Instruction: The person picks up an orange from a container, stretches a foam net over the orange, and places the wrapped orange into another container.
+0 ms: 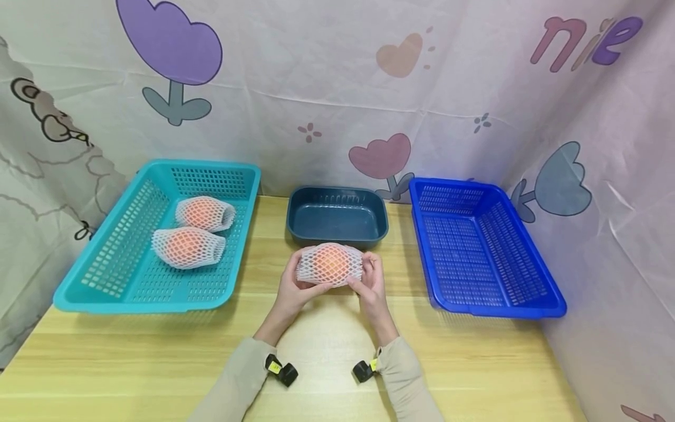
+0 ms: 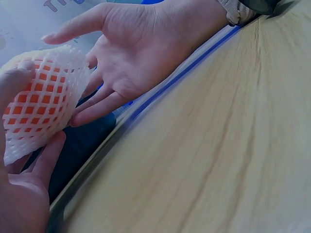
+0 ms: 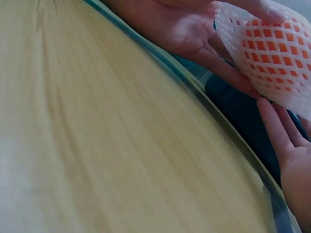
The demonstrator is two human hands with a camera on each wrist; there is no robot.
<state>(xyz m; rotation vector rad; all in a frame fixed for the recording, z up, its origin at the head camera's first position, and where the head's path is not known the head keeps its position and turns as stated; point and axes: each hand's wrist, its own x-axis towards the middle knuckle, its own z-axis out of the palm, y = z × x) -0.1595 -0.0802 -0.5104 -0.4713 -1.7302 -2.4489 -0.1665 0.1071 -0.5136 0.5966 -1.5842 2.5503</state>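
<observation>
Both hands hold a round orange-red fruit in a white foam net (image 1: 332, 265) just above the table, in front of the dark basin; the net hides the fruit's kind. My left hand (image 1: 295, 287) grips its left side, with the thumb on the net in the left wrist view and fingers (image 2: 51, 153) below. At the net's right end, my right hand (image 1: 373, 287) has its thumb at the near edge and its fingers (image 3: 274, 126) against the underside. Two more netted fruits (image 1: 204, 213) lie in the turquoise basket (image 1: 153, 306) at left.
A dark teal basin (image 1: 337, 223) stands at the back centre, just beyond the hands. To the right is a blue basket (image 1: 459, 252) with perforated walls. A patterned cloth (image 1: 316, 70) hangs behind the wooden table (image 1: 158, 357) and along its sides.
</observation>
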